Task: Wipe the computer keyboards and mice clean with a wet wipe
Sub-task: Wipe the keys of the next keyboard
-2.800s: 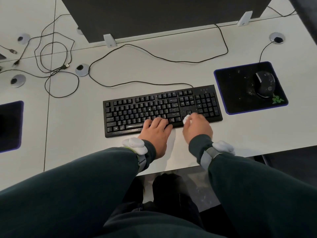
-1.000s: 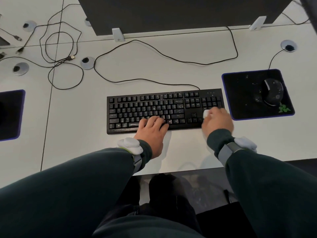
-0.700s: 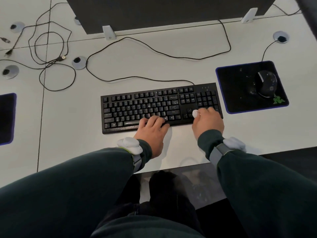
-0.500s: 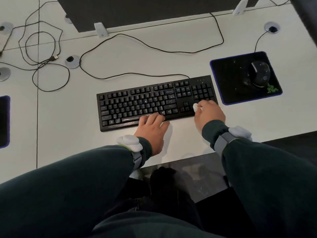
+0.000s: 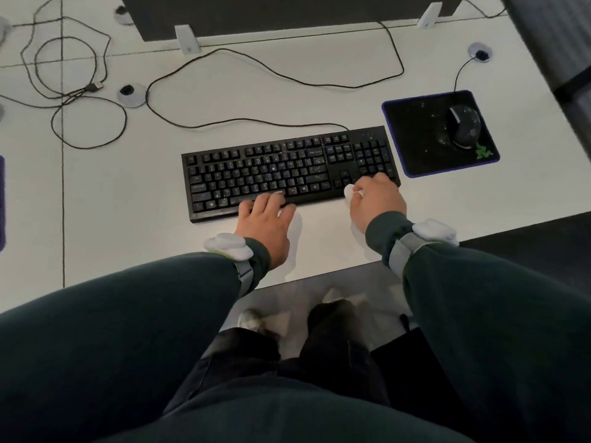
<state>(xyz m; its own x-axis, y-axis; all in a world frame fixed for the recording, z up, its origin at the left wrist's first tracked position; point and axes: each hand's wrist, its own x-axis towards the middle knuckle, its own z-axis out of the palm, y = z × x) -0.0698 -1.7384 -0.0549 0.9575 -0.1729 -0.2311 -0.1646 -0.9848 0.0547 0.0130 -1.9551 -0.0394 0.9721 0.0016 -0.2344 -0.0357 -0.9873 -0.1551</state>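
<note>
A black keyboard [image 5: 281, 167] speckled with pale dust lies on the white desk [image 5: 224, 100]. My left hand [image 5: 265, 225] rests flat on its front edge, fingers straight over the bottom key row. My right hand [image 5: 375, 199] grips a balled white wet wipe [image 5: 349, 189] and presses it against the front right part of the keyboard, below the arrow keys. A black mouse [image 5: 464, 126], also dusty, sits on a black mouse pad [image 5: 422, 142] with a purple border to the right of the keyboard.
A dark monitor base [image 5: 287, 11] stands at the back. Loose black cables [image 5: 80, 91] lie coiled at the back left, near a round cable grommet [image 5: 131, 94]. Another grommet [image 5: 479, 52] is at the back right. A second pad's edge [image 5: 1, 203] shows at far left.
My right hand has slid the wipe back and forth along the right end of the keyboard and now sits at its front edge. My left hand has stayed in place.
</note>
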